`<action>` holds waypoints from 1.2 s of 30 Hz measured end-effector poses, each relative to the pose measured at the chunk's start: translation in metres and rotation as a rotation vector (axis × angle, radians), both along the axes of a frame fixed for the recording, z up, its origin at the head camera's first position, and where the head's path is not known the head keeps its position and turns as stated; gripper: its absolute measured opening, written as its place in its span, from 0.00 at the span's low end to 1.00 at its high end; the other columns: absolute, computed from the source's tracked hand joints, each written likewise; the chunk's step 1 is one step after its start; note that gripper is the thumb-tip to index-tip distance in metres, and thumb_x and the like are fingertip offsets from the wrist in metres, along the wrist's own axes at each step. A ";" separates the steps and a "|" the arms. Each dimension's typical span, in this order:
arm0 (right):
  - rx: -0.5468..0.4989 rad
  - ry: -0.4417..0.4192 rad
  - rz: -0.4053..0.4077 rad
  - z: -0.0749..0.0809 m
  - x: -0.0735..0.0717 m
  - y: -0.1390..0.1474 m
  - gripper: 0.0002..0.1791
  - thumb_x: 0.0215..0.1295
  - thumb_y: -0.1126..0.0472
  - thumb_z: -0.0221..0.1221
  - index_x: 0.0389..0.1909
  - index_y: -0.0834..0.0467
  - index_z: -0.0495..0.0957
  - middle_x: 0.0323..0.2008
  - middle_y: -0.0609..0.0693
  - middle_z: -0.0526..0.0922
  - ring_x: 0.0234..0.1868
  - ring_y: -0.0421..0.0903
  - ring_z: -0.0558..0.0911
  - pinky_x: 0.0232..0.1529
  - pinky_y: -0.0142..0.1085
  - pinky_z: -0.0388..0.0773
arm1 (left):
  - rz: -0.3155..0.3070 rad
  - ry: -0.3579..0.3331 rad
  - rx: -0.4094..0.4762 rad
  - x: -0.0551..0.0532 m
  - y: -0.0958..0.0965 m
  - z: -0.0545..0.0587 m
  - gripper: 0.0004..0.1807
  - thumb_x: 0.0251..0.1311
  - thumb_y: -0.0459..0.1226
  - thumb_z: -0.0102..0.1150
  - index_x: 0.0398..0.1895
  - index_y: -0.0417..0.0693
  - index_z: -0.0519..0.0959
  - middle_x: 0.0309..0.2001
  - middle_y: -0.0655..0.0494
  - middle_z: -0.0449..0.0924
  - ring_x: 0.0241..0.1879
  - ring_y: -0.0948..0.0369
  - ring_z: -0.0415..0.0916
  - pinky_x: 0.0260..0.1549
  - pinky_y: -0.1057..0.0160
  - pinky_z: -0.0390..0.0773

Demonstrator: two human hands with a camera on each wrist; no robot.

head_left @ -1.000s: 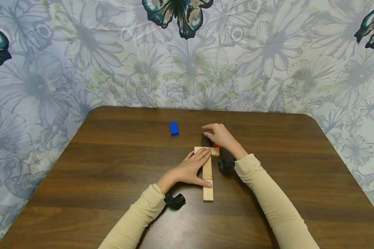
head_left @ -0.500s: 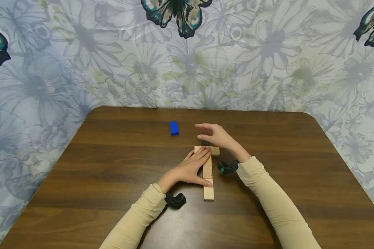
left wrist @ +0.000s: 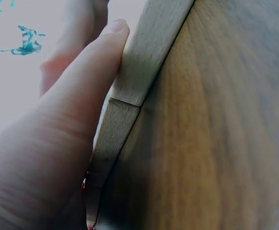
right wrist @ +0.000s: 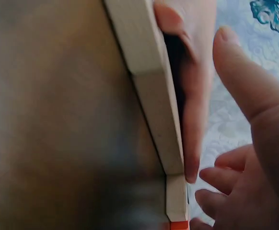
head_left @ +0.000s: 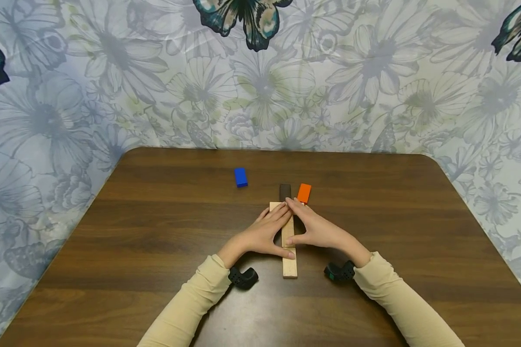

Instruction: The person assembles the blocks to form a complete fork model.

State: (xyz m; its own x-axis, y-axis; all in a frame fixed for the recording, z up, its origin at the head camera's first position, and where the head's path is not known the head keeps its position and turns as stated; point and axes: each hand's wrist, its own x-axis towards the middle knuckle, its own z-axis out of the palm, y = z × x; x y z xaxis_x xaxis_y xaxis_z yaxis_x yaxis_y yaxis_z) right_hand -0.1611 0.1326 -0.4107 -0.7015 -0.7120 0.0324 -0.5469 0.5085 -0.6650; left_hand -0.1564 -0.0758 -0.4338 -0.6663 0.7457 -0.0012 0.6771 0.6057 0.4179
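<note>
In the head view, several pale wooden blocks lie on the table. A crosswise block (head_left: pixel 275 205) is at the far end, with a middle block (head_left: pixel 288 229) and a near block (head_left: pixel 289 270) end to end below it. My left hand (head_left: pixel 262 237) rests spread on them, its fingertips towards the crosswise block and its thumb on the near block. Over the same row is my right hand (head_left: pixel 323 230), fingers fairly straight; the right wrist view shows its thumb (right wrist: pixel 240 72) raised off the wood. Whether its fingertips touch is unclear.
Past the crosswise block lie a dark brown block (head_left: pixel 284 192) and an orange block (head_left: pixel 304 193). A blue block (head_left: pixel 240 177) sits apart, further left. Each wrist wears a black camera. Beyond the table's (head_left: pixel 165 193) far edge stands a patterned wall.
My right hand has come back from beyond the crosswise block to above the row, near my left hand. The dark brown and orange blocks are now uncovered. My left hand has stayed put.
</note>
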 end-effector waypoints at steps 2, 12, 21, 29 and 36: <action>0.035 0.027 -0.006 -0.001 0.006 0.001 0.58 0.55 0.43 0.65 0.72 0.67 0.40 0.71 0.62 0.42 0.71 0.54 0.42 0.66 0.51 0.40 | 0.004 0.004 -0.004 0.000 0.000 0.000 0.62 0.47 0.66 0.59 0.73 0.45 0.37 0.73 0.52 0.31 0.71 0.57 0.27 0.64 0.46 0.35; 0.154 0.087 -0.073 -0.005 0.016 -0.001 0.60 0.55 0.36 0.60 0.71 0.69 0.38 0.71 0.63 0.41 0.70 0.55 0.43 0.64 0.56 0.40 | 0.002 -0.004 0.057 0.001 0.000 0.002 0.66 0.44 0.63 0.65 0.74 0.43 0.36 0.73 0.46 0.31 0.71 0.56 0.29 0.63 0.43 0.37; 0.183 0.155 -0.064 -0.010 0.017 0.001 0.59 0.56 0.33 0.57 0.71 0.68 0.40 0.71 0.64 0.44 0.70 0.56 0.44 0.63 0.58 0.42 | 0.007 -0.044 0.131 -0.003 -0.005 0.010 0.67 0.43 0.59 0.69 0.73 0.37 0.37 0.73 0.42 0.29 0.70 0.51 0.26 0.63 0.44 0.37; 0.210 0.149 -0.054 -0.010 0.018 0.001 0.56 0.56 0.34 0.57 0.71 0.68 0.46 0.71 0.61 0.44 0.71 0.55 0.43 0.64 0.57 0.41 | 0.141 -0.073 0.218 -0.018 -0.038 0.028 0.62 0.50 0.53 0.68 0.73 0.41 0.35 0.73 0.48 0.27 0.70 0.51 0.23 0.62 0.41 0.35; 0.230 0.136 -0.065 -0.009 0.018 0.001 0.56 0.56 0.33 0.57 0.71 0.66 0.45 0.72 0.60 0.42 0.71 0.53 0.42 0.65 0.54 0.40 | 0.308 -0.119 0.310 -0.032 -0.078 0.037 0.57 0.56 0.51 0.63 0.74 0.43 0.33 0.73 0.49 0.27 0.70 0.53 0.23 0.63 0.43 0.33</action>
State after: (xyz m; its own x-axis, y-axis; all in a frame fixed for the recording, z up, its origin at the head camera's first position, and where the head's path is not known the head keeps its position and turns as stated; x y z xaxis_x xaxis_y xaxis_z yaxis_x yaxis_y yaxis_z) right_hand -0.1430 0.1339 -0.4195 -0.7463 -0.6651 -0.0278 -0.5846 0.6748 -0.4504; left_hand -0.1887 -0.1539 -0.3971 -0.8658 0.4900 0.1011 0.4215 0.6055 0.6751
